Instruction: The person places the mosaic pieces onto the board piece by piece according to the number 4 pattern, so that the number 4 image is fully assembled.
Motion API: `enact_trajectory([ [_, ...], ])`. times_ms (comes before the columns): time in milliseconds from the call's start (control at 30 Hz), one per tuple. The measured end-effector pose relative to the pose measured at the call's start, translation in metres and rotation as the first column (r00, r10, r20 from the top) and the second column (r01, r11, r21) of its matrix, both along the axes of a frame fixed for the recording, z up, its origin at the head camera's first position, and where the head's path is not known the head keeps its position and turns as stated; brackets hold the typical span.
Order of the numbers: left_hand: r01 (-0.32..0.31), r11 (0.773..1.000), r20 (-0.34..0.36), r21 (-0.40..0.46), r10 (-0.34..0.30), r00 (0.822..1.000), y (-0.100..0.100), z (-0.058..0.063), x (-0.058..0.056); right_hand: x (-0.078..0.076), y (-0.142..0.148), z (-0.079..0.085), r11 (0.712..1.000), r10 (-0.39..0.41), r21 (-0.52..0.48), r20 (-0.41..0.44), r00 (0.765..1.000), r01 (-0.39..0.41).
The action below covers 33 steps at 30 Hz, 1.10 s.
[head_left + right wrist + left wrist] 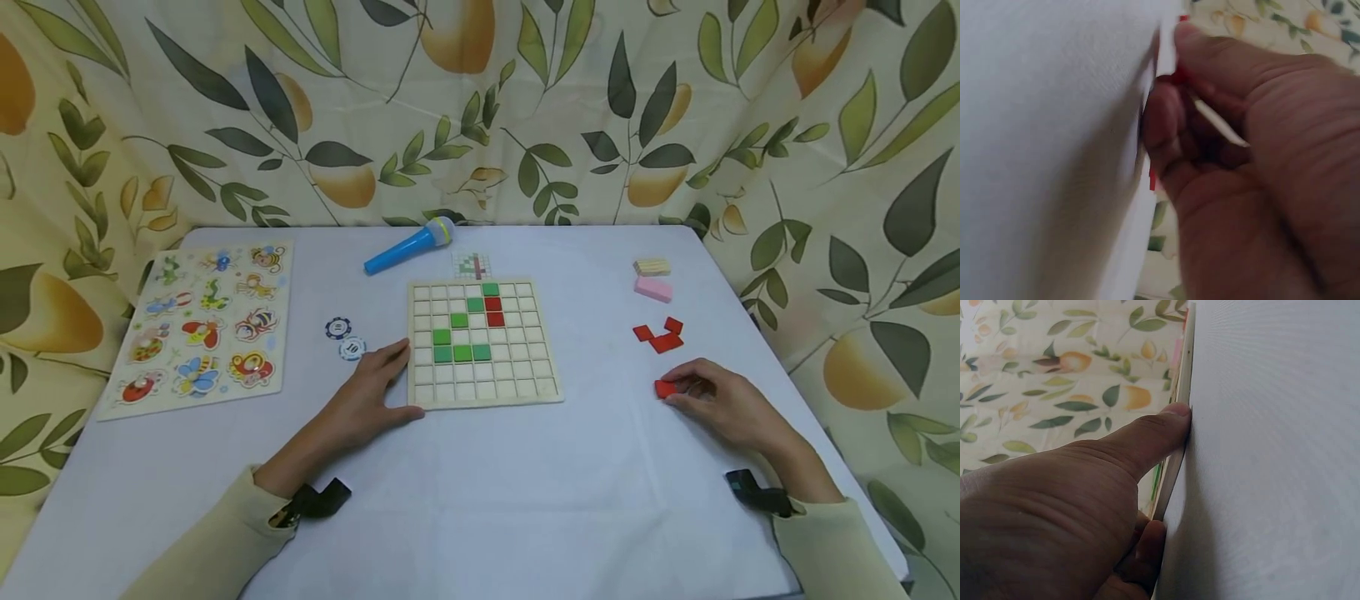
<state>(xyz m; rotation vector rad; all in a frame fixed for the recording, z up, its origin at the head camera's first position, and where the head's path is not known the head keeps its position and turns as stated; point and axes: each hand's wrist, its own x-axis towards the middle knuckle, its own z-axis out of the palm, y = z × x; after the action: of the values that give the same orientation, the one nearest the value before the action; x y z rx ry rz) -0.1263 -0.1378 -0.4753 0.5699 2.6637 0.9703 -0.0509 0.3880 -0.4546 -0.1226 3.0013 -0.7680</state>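
Note:
A square grid board (525, 371) with white cells lies mid-table, several cells filled with green tiles (462, 352) and red tiles (495, 319). My left hand (367, 387) rests at its lower left corner, fingers along the left edge and thumb against the front edge. In the left wrist view the thumb of the left hand (1072, 487) presses the board's side (1175, 450). On the right, my right hand (723, 404) pinches a small red tile (663, 388) between thumb and fingers, low over the cloth. Several loose red tiles (666, 342) lie just beyond it.
Behind the board are a small pattern card (471, 266) and a blue toy microphone (408, 246). Two round chips (351, 348) lie left of the board, near a puzzle board of insects (202, 333). A pink block (653, 289) and a cream stack (652, 267) sit at back right.

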Motion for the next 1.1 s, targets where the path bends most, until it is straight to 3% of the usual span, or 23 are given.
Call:
enact_trajectory([
  [133, -0.003, 1.000, -0.007, -0.006, 0.003, 1.000, 0.000, -0.001, 0.000, -0.012, -0.019, 0.013, 0.994, 0.108, 0.019, -0.071, 0.992, -0.107],
  [267, -0.001, 1.000, -0.015, -0.005, 0.001, 1.000, 0.001, -0.001, 0.001, -0.031, -0.046, 0.033, 0.972, 0.235, 0.069, -0.167, 0.957, -0.226],
  [400, -0.001, 1.000, -0.013, -0.010, 0.001, 1.000, 0.000, 0.000, 0.001, -0.054, -0.080, 0.052, 0.946, 0.323, 0.079, -0.176, 0.930, -0.313],
  [500, -0.001, 1.000, -0.011, -0.006, 0.001, 1.000, -0.001, 0.001, 0.001, -0.074, -0.106, 0.059, 0.921, 0.390, 0.075, -0.147, 0.909, -0.383],
  [633, 0.004, 1.000, -0.013, 0.000, -0.004, 1.000, 0.000, -0.001, 0.001, -0.101, -0.137, 0.055, 0.883, 0.469, 0.077, -0.082, 0.879, -0.464],
  [800, -0.003, 1.000, -0.003, -0.003, 0.003, 1.000, 0.001, -0.003, 0.001, -0.129, -0.167, 0.043, 0.839, 0.544, 0.066, -0.077, 0.835, -0.541],
  [1100, 0.007, 1.000, -0.011, -0.006, -0.007, 1.000, -0.001, -0.002, -0.002, -0.147, -0.196, 0.023, 0.823, 0.568, 0.048, -0.043, 0.822, -0.566],
])
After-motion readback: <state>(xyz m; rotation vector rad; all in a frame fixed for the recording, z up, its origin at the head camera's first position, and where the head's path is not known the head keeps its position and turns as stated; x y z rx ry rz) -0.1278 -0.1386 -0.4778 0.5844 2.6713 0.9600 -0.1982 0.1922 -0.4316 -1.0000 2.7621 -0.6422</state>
